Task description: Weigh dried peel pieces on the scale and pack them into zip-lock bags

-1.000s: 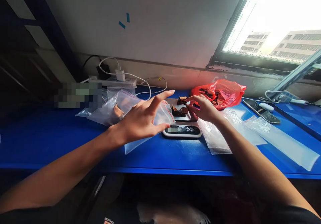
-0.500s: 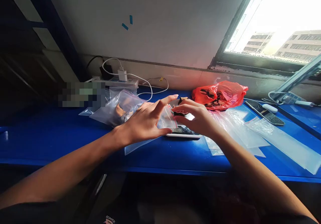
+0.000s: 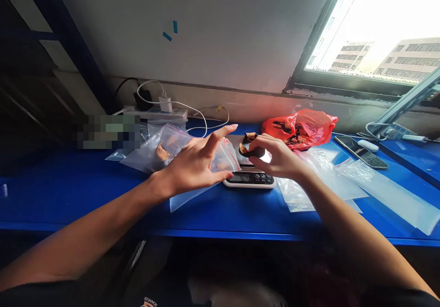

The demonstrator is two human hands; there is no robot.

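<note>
My right hand [image 3: 278,156] pinches a curled brown piece of dried peel [image 3: 252,151] just above a small digital scale [image 3: 249,179]. Another dried peel piece [image 3: 250,136] shows behind it, at the scale's far side. My left hand [image 3: 194,162] is left of the scale, its thumb and index finger spread wide; its other fingers are mostly hidden. Between that thumb and index shows the red-striped mouth of a clear zip bag [image 3: 231,153]; whether hidden fingers touch it I cannot tell. Left of this hand lies a zip bag [image 3: 142,153] with a peel piece inside.
A red plastic bag [image 3: 309,130] full of dried peel stands at the back right. Clear bags [image 3: 316,183] lie spread right of the scale. Farther right is a phone [image 3: 360,151]. A power strip [image 3: 175,113] with a charger and white cable runs along the wall.
My right hand has drawn slightly back from the zip bag's mouth, uncovering the peel piece in its fingers and the scale's buttons. The left hand keeps nearly the same pose.
</note>
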